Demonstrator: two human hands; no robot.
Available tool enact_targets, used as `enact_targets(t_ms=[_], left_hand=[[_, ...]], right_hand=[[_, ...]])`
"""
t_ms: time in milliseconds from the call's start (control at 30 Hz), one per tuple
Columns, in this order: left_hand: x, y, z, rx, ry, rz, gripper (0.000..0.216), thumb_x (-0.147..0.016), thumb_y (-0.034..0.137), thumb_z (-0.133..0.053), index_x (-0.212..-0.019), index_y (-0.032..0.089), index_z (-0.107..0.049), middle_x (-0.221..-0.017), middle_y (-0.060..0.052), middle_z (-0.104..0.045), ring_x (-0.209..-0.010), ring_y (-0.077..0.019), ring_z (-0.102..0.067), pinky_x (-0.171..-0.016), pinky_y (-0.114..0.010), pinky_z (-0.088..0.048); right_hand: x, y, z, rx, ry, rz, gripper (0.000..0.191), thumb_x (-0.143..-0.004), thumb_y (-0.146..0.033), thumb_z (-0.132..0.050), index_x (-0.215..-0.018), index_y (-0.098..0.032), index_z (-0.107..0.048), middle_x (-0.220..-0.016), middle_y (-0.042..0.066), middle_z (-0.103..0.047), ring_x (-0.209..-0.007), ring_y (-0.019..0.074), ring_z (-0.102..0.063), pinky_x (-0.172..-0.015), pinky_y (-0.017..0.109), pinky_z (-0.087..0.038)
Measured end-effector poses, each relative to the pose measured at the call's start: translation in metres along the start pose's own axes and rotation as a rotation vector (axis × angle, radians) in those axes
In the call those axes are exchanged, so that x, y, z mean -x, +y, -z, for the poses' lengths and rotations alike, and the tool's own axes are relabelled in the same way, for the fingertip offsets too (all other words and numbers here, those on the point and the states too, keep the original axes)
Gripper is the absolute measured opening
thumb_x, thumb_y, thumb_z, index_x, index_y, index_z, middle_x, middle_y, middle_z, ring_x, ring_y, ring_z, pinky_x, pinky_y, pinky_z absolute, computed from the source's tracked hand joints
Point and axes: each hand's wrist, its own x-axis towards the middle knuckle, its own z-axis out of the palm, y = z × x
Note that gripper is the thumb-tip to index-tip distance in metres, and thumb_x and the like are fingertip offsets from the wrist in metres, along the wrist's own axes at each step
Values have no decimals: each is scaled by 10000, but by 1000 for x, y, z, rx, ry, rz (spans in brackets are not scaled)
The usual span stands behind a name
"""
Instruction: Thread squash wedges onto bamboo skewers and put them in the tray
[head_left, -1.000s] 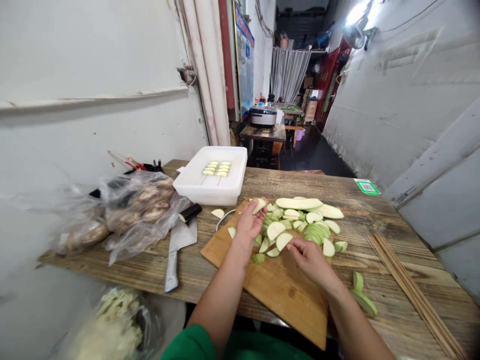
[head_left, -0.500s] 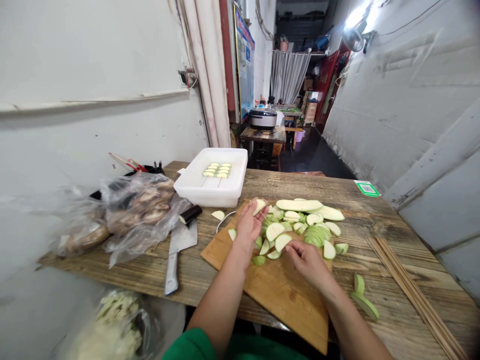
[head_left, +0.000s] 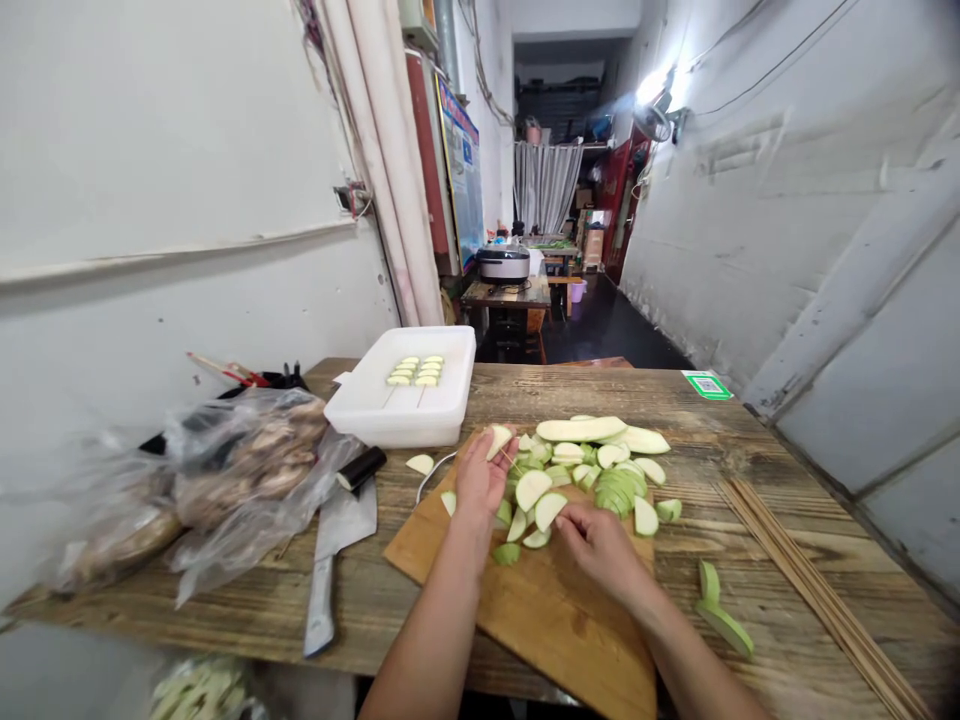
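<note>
My left hand [head_left: 482,478] is closed on a thin wooden skewer [head_left: 511,460] that has a pale half-moon zucchini slice [head_left: 498,441] on it. My right hand [head_left: 596,540] pinches the edge of another half-moon zucchini slice [head_left: 550,510] with a green rim. Both hands are over a wooden cutting board [head_left: 555,620]. Loose slices [head_left: 619,490] lie piled beyond and between them, with long cut zucchini pieces [head_left: 581,429] behind the pile.
Left of the board lies a cleaver [head_left: 330,560], beside a dark cylindrical piece [head_left: 361,468] and plastic-bagged mushrooms [head_left: 262,450]. A white tub [head_left: 397,425] holds two filled skewers [head_left: 430,372]. Bare skewers [head_left: 810,580] and two stray slices [head_left: 724,626] are at the right.
The camera view has tilted up and shifted slightly right, so the scene sits lower and further left. Both hands keep their holds, with little visible movement over the board.
</note>
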Motion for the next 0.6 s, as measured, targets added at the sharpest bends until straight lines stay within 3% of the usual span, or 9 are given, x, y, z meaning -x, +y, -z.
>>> enact_targets(t_ms=[600], left_hand=[[4,2,-8,65,31,9,79,-783,146,-561,-804,79,-598,-807,-108,-669,-780,-170,-661,-754,-292,-536]], right_hand=[[1,0,0,28,7,1,271,-846,-225,-392,-615,-165,-521,-535,-10,-507,-515,125,-472,-504,222,-308]])
